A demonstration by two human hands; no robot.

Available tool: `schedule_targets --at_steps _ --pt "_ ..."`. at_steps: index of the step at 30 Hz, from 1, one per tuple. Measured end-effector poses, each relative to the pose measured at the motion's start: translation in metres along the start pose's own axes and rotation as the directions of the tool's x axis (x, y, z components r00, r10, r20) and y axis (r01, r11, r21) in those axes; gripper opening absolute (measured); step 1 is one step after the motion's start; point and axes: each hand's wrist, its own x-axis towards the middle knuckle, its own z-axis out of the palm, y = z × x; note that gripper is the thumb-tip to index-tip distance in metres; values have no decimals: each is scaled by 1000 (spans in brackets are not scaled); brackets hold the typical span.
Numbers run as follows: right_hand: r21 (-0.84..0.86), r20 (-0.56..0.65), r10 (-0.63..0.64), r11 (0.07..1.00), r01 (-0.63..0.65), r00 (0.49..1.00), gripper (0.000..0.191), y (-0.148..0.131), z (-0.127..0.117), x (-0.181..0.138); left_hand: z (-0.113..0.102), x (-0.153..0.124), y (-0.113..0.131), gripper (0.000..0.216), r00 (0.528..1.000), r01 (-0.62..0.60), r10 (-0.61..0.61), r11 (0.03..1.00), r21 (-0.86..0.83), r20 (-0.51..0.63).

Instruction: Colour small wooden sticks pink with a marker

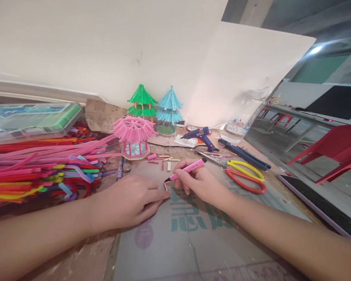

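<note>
My right hand [201, 182] grips a pink marker pen [187, 170], its dark tip down on a small pink-coloured stick piece [165, 186]. My left hand [131, 201] lies palm down on the cardboard sheet [193, 234], fingertips pressing that small stick piece next to the pen tip. Several short stick pieces [163, 158], some pink, some plain, lie just beyond the hands. A pink model pavilion [133, 136] stands behind them, with a green pavilion [142, 102] and a blue pavilion [169, 111] further back.
A heap of coloured pipe cleaners [41, 168] fills the left side. Red-and-yellow scissors [245, 175], a blue glue gun [201, 136] and a dark blue tool [244, 154] lie to the right. A tablet [318, 203] sits at the right edge. White boards stand behind; a red chair [336, 148] is beyond.
</note>
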Motion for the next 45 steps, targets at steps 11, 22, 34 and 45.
schedule_targets --at_steps 11,22,34,45 --pt "4 27 47 999 -47 999 14 -1 -1 1 1 0 0 27 1000 -2 2 1000 -22 -15" --pt "4 7 -3 1000 3 1000 18 0 0 0 0 0 0 28 1000 -1 1 1000 -12 8" --pt "12 27 64 998 -64 998 12 -3 0 0 0 0 0 27 1000 -13 13 1000 -19 -6" --pt "12 27 70 997 -70 997 13 -5 0 -1 6 1 -4 27 988 152 -153 988 -12 -26"
